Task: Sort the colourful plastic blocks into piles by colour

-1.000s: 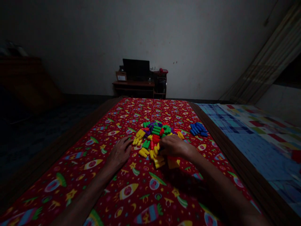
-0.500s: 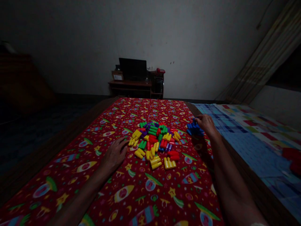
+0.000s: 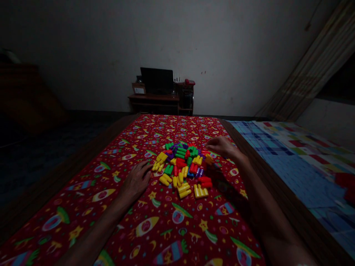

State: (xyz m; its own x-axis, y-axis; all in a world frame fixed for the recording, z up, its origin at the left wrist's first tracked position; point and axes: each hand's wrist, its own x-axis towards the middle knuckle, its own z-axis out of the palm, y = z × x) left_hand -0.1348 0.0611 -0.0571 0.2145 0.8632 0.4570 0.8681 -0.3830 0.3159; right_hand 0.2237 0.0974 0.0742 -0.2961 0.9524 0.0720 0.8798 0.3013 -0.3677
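My left hand (image 3: 137, 178) rests on the red patterned cloth (image 3: 163, 207), its fingers stretched out to touch or nearly touch the yellow blocks (image 3: 157, 167) at the pile's left edge. Nothing shows in it. My right hand (image 3: 221, 146) hangs over the pile's right side, fingers reaching left and slightly bent, with no block visible in them. Below it lies a yellow block (image 3: 209, 159) in shadow. Plastic blocks in several colours make up the pile, among them green ones (image 3: 181, 152), red ones (image 3: 205, 181) and a three-part yellow one (image 3: 200, 191) at the front.
Brown edging (image 3: 235, 138) borders the cloth. To the right lies blue checked and patchwork bedding (image 3: 266, 159). At the far wall stand a low desk (image 3: 154, 98), a dark monitor (image 3: 156, 80) and a cardboard box (image 3: 138, 88). A curtain (image 3: 302, 74) hangs at right.
My right hand has left the blue blocks at the right and moved left toward the pile. Those blue blocks are now hidden by my hand and forearm. My left hand stays put.
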